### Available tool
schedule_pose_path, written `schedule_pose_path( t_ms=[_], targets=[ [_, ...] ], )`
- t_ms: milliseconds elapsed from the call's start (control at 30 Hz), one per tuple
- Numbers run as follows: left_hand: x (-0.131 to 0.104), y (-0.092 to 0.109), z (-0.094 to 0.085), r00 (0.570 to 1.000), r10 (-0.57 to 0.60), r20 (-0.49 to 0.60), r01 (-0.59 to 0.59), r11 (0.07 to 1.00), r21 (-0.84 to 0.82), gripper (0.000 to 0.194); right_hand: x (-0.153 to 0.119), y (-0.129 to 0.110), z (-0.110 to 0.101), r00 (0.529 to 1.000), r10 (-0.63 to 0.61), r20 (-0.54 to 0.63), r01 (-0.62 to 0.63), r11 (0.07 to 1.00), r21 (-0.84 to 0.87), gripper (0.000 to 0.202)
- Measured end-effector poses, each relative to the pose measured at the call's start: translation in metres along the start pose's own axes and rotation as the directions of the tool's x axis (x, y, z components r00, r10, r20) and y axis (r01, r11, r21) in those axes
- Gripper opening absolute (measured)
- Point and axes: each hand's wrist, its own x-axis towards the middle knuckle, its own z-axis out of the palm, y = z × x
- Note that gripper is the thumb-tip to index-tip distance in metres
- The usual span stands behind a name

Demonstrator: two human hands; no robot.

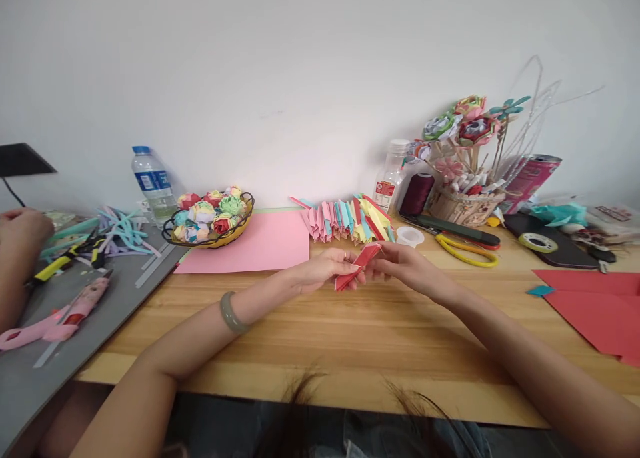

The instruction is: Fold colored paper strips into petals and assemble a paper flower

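A folded piece of red paper is held slightly above the wooden table, tilted up to the right. My left hand pinches its lower left part between thumb and fingers. At the paper's upper right end are the closed fingertips of my right hand, gripping it there. Some of the fingers are hidden behind the paper. Just beyond my hands lies a row of folded paper pieces in pink, blue, red and yellow. A small clear plastic cup is beside the row.
Pink paper sheets lie under a basket of paper flowers. Yellow-handled scissors, a purple thread spool and a flower pot are at right, with red paper nearer. Another person's hand and a pink glue gun are left.
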Motion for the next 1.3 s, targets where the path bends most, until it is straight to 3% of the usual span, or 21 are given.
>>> schedule_pose_path(
  t_ms=[100,233,433,600,667,733,800,867,900,967,1033,1133,1300],
  targets=[
    [0.003,-0.005,-0.002,1.000,-0.024,0.003,0.024,0.996,-0.087,0.034,0.000,0.002,-0.011,0.997,0.050,-0.062,-0.055,0.995,-0.080,0.033],
    [0.006,-0.011,-0.005,0.999,-0.036,-0.019,0.033,0.988,-0.150,0.035,-0.002,0.002,-0.025,0.990,0.106,-0.089,-0.106,0.994,0.013,0.041],
    [0.007,-0.010,-0.007,0.998,-0.058,-0.015,0.055,0.991,-0.122,0.031,0.000,0.005,-0.027,0.970,0.176,-0.169,-0.132,0.961,0.242,0.037],
    [0.003,-0.005,-0.011,0.992,-0.117,0.057,0.120,0.991,-0.052,0.032,0.004,0.011,-0.031,0.952,0.217,-0.217,-0.161,0.955,0.250,0.037],
    [0.001,-0.006,-0.014,0.984,-0.147,0.098,0.150,0.988,-0.025,0.033,0.005,0.015,-0.036,0.937,0.208,-0.280,-0.181,0.976,0.118,0.038],
    [0.001,-0.007,-0.017,0.982,-0.154,0.105,0.157,0.987,-0.022,0.033,0.003,0.018,-0.041,0.917,0.155,-0.366,-0.246,0.945,-0.217,0.038],
    [0.002,-0.010,-0.020,0.989,-0.118,0.087,0.122,0.991,-0.048,0.032,-0.001,0.019,-0.042,0.902,0.064,-0.426,-0.317,0.768,-0.556,0.037],
    [0.003,-0.011,-0.021,0.995,-0.065,0.073,0.073,0.991,-0.112,0.030,-0.005,0.016,-0.037,0.904,-0.043,-0.425,-0.323,0.581,-0.747,0.041],
    [0.003,-0.011,-0.021,0.996,-0.041,0.079,0.053,0.986,-0.156,0.029,-0.007,0.013,-0.034,0.911,-0.105,-0.399,-0.293,0.516,-0.805,0.043],
    [0.003,-0.010,-0.020,0.993,-0.012,0.115,0.039,0.970,-0.241,0.027,-0.010,0.007,-0.024,0.922,-0.231,-0.310,-0.166,0.488,-0.857,0.044],
    [0.003,-0.009,-0.018,0.986,0.004,0.168,0.047,0.954,-0.297,0.026,-0.010,0.001,-0.015,0.923,-0.336,-0.187,0.050,0.587,-0.808,0.047],
    [0.001,-0.007,-0.015,0.966,0.012,0.258,0.075,0.944,-0.322,0.027,-0.008,-0.002,-0.007,0.910,-0.414,-0.027,0.318,0.737,-0.596,0.050],
    [-0.001,-0.010,-0.013,0.912,-0.013,0.410,0.141,0.949,-0.283,0.036,-0.007,0.002,-0.008,0.913,-0.402,0.070,0.390,0.808,-0.441,0.033]
  ],
)
